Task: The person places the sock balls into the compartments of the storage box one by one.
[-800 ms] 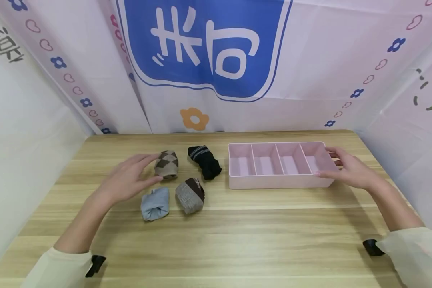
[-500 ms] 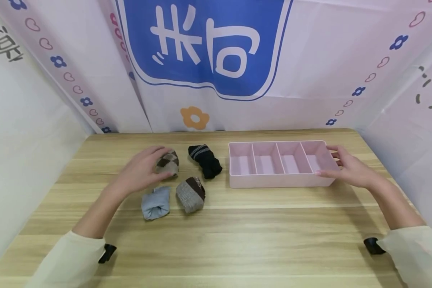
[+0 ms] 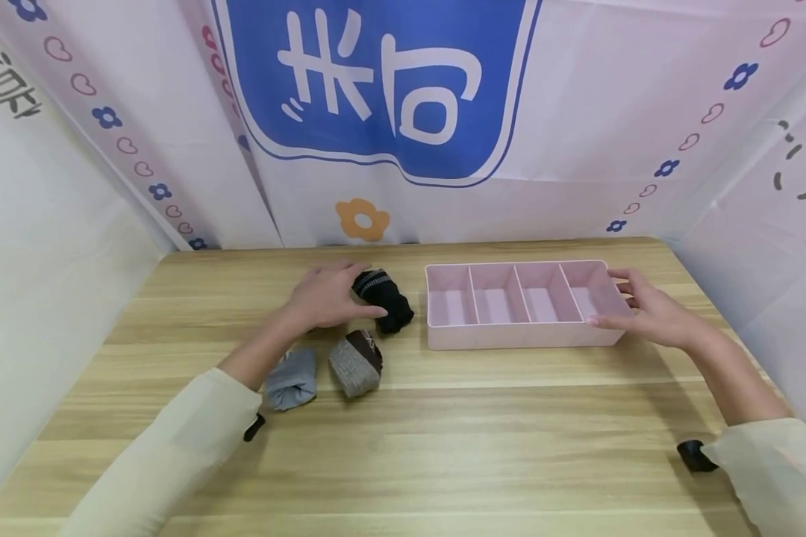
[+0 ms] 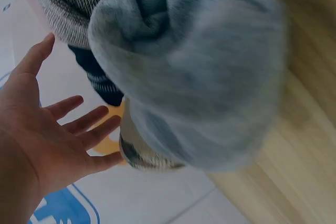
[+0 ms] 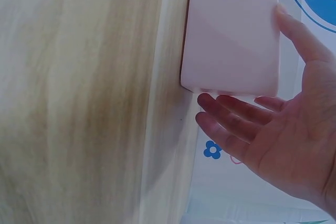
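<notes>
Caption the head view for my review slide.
Left hand at the black sock, right hand at the right end of the box; grey sock and blue sock nearer the camera.

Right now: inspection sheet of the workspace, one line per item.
Surface: wood-grain tabletop, no spills seen.
Job's things: black sock, gray-brown sock, light blue sock, beige patterned sock mostly hidden in the head view; pink box, four compartments, all empty.
Clutter: nothing seen.
Left hand: fingers spread at the black sock, contact unclear.
Right hand: at the box's right end, thumb at its near rim.
Cables: nothing seen.
Surroundings: printed cloth behind and on both sides.
</notes>
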A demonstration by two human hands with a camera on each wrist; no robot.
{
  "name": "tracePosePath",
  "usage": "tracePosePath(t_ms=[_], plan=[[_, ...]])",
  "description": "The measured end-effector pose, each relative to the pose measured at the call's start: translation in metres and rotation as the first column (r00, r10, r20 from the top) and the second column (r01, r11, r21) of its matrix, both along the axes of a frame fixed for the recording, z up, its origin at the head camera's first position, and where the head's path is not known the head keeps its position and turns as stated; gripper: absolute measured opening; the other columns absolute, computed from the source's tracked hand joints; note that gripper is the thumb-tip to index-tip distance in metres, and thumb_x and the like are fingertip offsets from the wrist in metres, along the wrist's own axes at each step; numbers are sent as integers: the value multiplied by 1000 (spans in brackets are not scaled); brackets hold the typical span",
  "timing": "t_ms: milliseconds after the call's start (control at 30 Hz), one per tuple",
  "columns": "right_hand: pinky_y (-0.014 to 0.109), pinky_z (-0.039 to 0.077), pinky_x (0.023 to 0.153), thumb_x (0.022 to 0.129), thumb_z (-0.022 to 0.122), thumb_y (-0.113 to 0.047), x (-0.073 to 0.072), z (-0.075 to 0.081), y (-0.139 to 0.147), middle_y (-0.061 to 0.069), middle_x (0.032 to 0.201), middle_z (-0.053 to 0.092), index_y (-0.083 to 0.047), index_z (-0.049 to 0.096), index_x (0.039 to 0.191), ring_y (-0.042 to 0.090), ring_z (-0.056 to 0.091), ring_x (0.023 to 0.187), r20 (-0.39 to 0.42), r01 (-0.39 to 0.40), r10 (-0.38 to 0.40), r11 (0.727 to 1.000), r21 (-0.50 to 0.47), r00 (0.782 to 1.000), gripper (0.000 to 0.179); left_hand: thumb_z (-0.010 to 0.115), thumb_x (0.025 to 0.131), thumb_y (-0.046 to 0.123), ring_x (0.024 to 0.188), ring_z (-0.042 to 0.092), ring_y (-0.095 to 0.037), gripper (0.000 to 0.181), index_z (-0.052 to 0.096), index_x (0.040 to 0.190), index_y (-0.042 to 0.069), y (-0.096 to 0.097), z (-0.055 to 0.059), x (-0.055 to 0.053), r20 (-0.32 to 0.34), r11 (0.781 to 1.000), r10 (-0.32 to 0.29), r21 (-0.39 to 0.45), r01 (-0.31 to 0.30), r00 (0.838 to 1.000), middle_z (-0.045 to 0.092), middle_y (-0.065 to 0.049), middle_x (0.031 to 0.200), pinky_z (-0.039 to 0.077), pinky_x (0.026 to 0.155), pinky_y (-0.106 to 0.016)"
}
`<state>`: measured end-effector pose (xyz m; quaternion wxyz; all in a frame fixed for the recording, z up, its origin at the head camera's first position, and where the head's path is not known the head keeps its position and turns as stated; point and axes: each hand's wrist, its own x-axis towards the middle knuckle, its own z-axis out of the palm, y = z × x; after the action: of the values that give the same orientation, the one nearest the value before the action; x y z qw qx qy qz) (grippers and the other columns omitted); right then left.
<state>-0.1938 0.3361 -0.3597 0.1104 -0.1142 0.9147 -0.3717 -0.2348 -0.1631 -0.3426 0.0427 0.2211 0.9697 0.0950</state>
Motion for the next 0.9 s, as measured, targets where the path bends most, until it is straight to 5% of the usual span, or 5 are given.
tracePosePath(t_ms=[300, 633, 900], plan=[[67, 35, 110, 94, 75, -23, 0, 0, -1, 42, 155, 28, 12, 10, 156, 57, 35, 140, 6, -3, 3, 1000, -16, 1000, 96, 70, 80, 76, 148, 35, -45, 111, 32, 163, 11, 22, -4, -6, 109, 988, 80, -138, -64, 991, 37, -19, 164, 14, 121, -70], [66, 36, 109, 94, 75, -23, 1, -2, 0, 44, 152, 31, 11, 9, 156, 56, 36, 140, 9, -6, 6, 999, -36, 1000, 96, 75, 85, 63, 144, 42, -42, 102, 35, 160, 8, 27, -9, -7, 102, 984, 98, -162, -80, 990, 41, -20, 160, 21, 120, -67], [67, 36, 107, 95, 74, -23, 1, -4, 1, 44, 152, 30, 8, 5, 158, 56, 37, 138, 24, 4, -2, 998, -58, 1000, 98, 75, 81, 70, 144, 38, -49, 109, 33, 161, 10, 28, -7, -7, 105, 983, 98, -167, -79, 990, 40, -21, 160, 17, 121, -68]])
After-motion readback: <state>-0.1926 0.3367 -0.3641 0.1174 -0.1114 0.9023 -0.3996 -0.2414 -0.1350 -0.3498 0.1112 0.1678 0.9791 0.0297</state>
